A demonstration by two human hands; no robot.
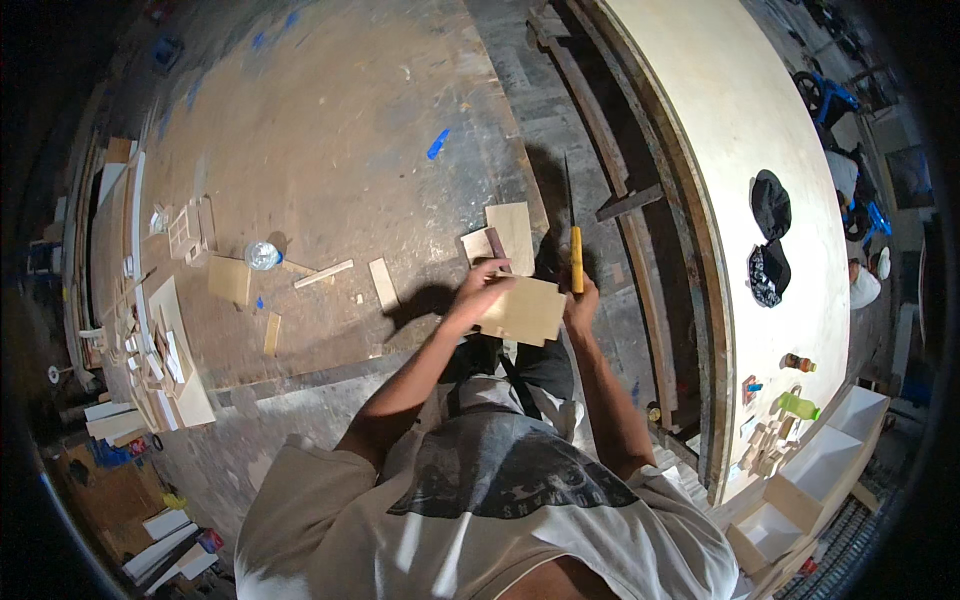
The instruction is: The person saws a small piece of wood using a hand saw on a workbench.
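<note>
My left hand [484, 290] is closed on the left edge of a thin wooden panel [525, 311], held up in front of my body. Small notches show at the panel's corner on its right side. In my right hand [581, 300], beside the panel's right edge, is a yellow-handled tool [576, 250] with a long, thin, dark tapering blade pointing away from me. Whether it is a file or a knife I cannot tell. Just past my left fingers, a dark brown strip [497, 247] lies by two light wooden pieces [512, 225] at the table corner.
The large worn table [330, 120] carries wooden strips [323, 273], a clear round container [262, 255], a small wooden frame [187, 232] and blue tape [437, 144]. At right, a pale workbench [735, 120] holds dark caps [770, 240], wooden bits [768, 447] and a green object [797, 405].
</note>
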